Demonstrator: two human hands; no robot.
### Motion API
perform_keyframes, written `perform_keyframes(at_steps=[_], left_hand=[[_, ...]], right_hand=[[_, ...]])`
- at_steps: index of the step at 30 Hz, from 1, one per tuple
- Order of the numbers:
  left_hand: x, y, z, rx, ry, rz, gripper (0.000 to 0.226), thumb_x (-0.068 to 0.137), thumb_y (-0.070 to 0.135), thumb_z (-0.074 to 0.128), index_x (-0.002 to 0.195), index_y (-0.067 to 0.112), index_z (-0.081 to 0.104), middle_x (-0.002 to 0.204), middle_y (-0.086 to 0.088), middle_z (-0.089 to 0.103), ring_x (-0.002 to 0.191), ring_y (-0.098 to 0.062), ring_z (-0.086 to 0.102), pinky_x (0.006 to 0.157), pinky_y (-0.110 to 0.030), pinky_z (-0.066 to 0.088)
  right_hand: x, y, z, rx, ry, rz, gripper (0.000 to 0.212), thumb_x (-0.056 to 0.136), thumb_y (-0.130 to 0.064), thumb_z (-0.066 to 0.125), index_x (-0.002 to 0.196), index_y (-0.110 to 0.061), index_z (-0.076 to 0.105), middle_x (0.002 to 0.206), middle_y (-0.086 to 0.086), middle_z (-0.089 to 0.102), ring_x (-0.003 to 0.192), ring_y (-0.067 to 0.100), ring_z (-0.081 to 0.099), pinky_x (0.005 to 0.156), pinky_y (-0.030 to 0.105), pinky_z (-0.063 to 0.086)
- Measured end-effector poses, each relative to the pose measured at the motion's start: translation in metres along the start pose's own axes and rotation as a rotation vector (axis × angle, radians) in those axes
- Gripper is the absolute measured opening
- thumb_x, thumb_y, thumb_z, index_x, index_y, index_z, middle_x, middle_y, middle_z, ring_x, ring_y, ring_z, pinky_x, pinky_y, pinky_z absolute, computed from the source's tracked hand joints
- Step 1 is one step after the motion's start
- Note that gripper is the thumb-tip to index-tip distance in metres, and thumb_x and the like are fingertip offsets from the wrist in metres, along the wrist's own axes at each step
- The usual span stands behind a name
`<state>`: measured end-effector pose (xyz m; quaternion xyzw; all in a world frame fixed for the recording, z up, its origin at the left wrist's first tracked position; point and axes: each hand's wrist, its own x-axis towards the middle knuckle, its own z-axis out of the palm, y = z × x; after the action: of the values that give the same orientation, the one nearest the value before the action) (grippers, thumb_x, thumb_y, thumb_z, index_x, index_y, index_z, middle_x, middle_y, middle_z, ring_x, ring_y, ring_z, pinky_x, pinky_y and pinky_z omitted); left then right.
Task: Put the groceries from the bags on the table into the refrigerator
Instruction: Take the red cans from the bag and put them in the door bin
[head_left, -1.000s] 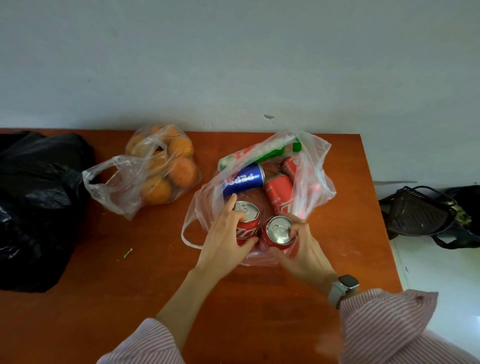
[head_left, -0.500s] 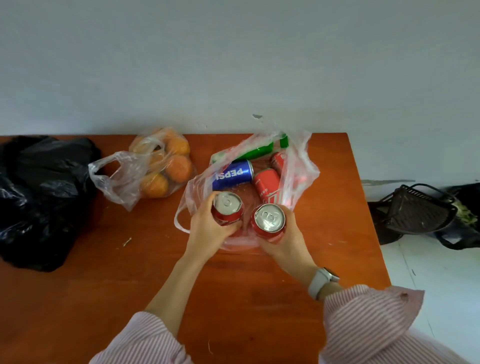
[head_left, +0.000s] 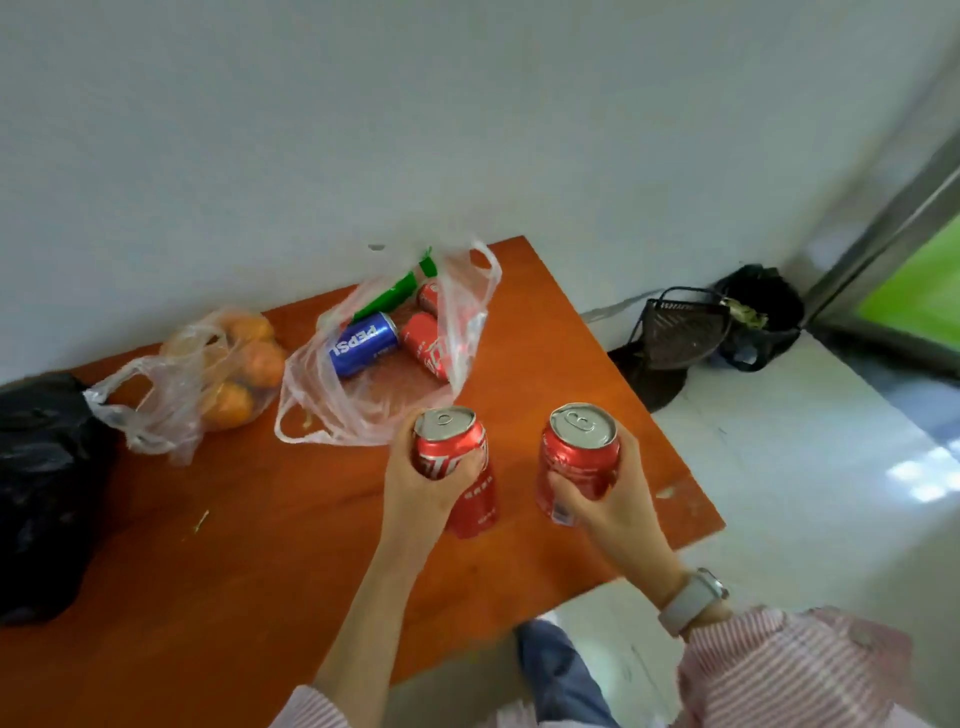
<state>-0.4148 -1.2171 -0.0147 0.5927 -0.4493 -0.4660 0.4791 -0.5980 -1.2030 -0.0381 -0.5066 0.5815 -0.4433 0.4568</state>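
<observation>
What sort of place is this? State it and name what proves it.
Probably a plain room in a home, at a wooden table against a bare wall. Evidence: a clear bag of drink cans, a bag of oranges, and a glossy tiled floor with a dark basket beside it.

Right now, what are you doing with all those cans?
A person is unpacking groceries. The left hand grips one red can and the right hand grips another red can, both lifted out of the clear bag. A blue can and more red cans remain in it. A bag of oranges sits beside it.
</observation>
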Motion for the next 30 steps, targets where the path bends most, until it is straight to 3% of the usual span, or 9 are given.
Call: perform_keyframes(at_steps=[3, 8, 10, 14, 18, 21, 26, 30], left_hand=[[-0.048, -0.022, 0.02, 0.107, -0.193, -0.052, 0.066, 0.066, 0.012, 0.08, 0.123, 0.019, 0.047, 0.116, 0.0, 0.059, 0.103, -0.014, 0.057, 0.085, -0.026, 0.048], [-0.134, -0.047, 0.085, 0.233, -0.567, -0.12, 0.066, 0.063, 0.021, 0.083, 0.119, 0.022, 0.049, 0.113, -0.001, 0.061, 0.099, -0.015, 0.06, 0.087, -0.033, 0.051], [-0.171, -0.047, 0.124, 0.264, -0.733, -0.119, 0.066, 0.062, 0.02, 0.083, 0.119, 0.018, 0.05, 0.111, -0.003, 0.062, 0.097, -0.015, 0.061, 0.087, -0.031, 0.05], [-0.249, -0.033, 0.21, 0.31, -1.039, -0.035, 0.07, 0.048, 0.041, 0.08, 0.11, 0.027, 0.05, 0.099, 0.006, 0.063, 0.089, -0.009, 0.063, 0.08, -0.026, 0.051], [-0.35, -0.017, 0.303, 0.311, -1.333, 0.087, 0.057, 0.066, 0.017, 0.081, 0.112, 0.026, 0.049, 0.1, 0.006, 0.061, 0.089, -0.006, 0.061, 0.076, -0.019, 0.05], [-0.445, -0.005, 0.373, 0.292, -1.524, 0.177, 0.057, 0.068, 0.016, 0.079, 0.114, 0.026, 0.047, 0.102, 0.006, 0.06, 0.088, -0.004, 0.06, 0.069, -0.012, 0.047], [-0.605, 0.029, 0.468, 0.211, -1.736, 0.312, 0.066, 0.066, 0.021, 0.081, 0.123, 0.017, 0.047, 0.111, 0.0, 0.06, 0.094, -0.012, 0.06, 0.074, -0.016, 0.046], [-0.707, 0.078, 0.528, 0.076, -1.842, 0.383, 0.068, 0.064, 0.022, 0.082, 0.123, 0.017, 0.049, 0.109, 0.0, 0.062, 0.091, -0.01, 0.061, 0.072, -0.016, 0.046]], right_hand=[[-0.075, 0.025, -0.027, -0.007, 0.162, 0.089, 0.074, 0.07, -0.015, 0.077, 0.128, -0.024, 0.033, 0.122, -0.001, 0.049, 0.11, 0.009, 0.052, 0.089, 0.022, 0.048], [-0.207, 0.048, -0.077, 0.015, 0.472, 0.274, 0.059, 0.069, 0.005, 0.073, 0.114, -0.016, 0.04, 0.101, -0.008, 0.052, 0.083, -0.011, 0.059, 0.068, 0.003, 0.044], [-0.259, 0.057, -0.103, 0.008, 0.606, 0.349, 0.057, 0.069, 0.001, 0.075, 0.112, -0.017, 0.042, 0.099, -0.007, 0.053, 0.085, -0.002, 0.06, 0.069, 0.006, 0.046], [-0.355, 0.068, -0.163, 0.05, 0.89, 0.442, 0.057, 0.07, -0.008, 0.076, 0.115, -0.019, 0.042, 0.109, 0.001, 0.055, 0.09, 0.004, 0.059, 0.071, 0.014, 0.048], [-0.452, 0.071, -0.227, 0.091, 1.164, 0.44, 0.063, 0.072, -0.01, 0.075, 0.119, -0.026, 0.036, 0.114, -0.002, 0.052, 0.096, 0.003, 0.056, 0.076, 0.015, 0.045], [-0.533, 0.073, -0.281, 0.081, 1.353, 0.435, 0.06, 0.072, -0.012, 0.074, 0.117, -0.028, 0.037, 0.112, -0.004, 0.054, 0.095, 0.001, 0.057, 0.073, 0.013, 0.045], [-0.66, 0.057, -0.371, 0.019, 1.606, 0.361, 0.052, 0.074, -0.01, 0.073, 0.106, -0.036, 0.042, 0.101, -0.018, 0.054, 0.089, -0.004, 0.059, 0.069, 0.006, 0.045], [-0.74, 0.031, -0.44, -0.053, 1.76, 0.294, 0.059, 0.073, -0.013, 0.074, 0.114, -0.036, 0.038, 0.109, -0.009, 0.055, 0.094, 0.0, 0.057, 0.08, 0.017, 0.046]])
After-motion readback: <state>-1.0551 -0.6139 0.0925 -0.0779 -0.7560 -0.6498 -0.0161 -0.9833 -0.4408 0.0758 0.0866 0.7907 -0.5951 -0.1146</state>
